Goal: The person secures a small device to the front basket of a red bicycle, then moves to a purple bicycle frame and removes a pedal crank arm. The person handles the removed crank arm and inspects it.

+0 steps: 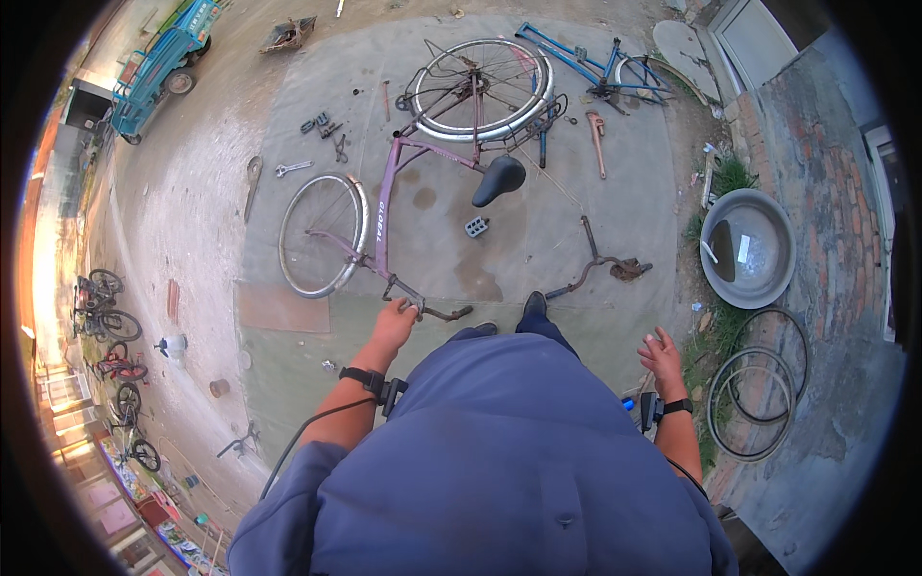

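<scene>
Head view, clock about picture centre: seems to grip the handlebar (446,315) with the left hand (393,324) at eight o'clock; holds the right hand (661,358) open and empty at four. Meets there the purple bicycle (385,197), lying on its side on the grey mat (634,197) toward eleven. Appears to be at the step of steadying or shifting it; to lift, would likely need the right hand brought across. Farther out, shows a loose pedal (476,228) at twelve, a pipe wrench (597,144) past one.
</scene>
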A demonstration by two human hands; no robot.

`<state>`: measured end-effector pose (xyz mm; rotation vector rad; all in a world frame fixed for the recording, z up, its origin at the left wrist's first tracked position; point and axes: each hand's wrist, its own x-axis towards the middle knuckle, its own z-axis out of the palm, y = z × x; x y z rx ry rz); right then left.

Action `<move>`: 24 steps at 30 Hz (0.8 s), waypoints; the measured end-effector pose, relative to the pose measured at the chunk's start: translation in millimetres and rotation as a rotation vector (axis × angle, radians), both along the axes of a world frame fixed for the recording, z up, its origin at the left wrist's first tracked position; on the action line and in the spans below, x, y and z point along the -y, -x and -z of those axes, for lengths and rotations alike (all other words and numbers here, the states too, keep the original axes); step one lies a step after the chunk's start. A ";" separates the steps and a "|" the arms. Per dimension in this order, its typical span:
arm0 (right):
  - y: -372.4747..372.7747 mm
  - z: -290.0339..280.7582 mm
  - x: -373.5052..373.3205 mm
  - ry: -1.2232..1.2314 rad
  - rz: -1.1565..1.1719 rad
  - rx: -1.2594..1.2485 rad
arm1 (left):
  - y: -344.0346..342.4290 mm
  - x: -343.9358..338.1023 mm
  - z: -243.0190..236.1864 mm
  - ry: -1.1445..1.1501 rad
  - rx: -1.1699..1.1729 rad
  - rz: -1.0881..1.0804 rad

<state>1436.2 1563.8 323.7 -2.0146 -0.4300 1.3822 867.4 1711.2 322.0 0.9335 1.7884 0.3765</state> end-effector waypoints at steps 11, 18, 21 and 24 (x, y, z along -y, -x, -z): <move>-71.9 -7.0 -129.1 0.021 -0.198 -0.016 | -54.9 -0.4 -33.3 0.004 0.072 -0.304; -44.3 -10.2 -253.5 -0.011 -0.360 -0.049 | -43.9 -35.7 -25.2 0.026 0.052 -0.495; -33.0 -16.6 -313.3 -0.016 -0.383 -0.027 | -36.2 -78.6 -9.9 0.019 0.107 -0.537; -21.4 -21.6 -366.8 0.026 -0.422 0.025 | -27.5 -120.1 2.4 0.012 0.133 -0.565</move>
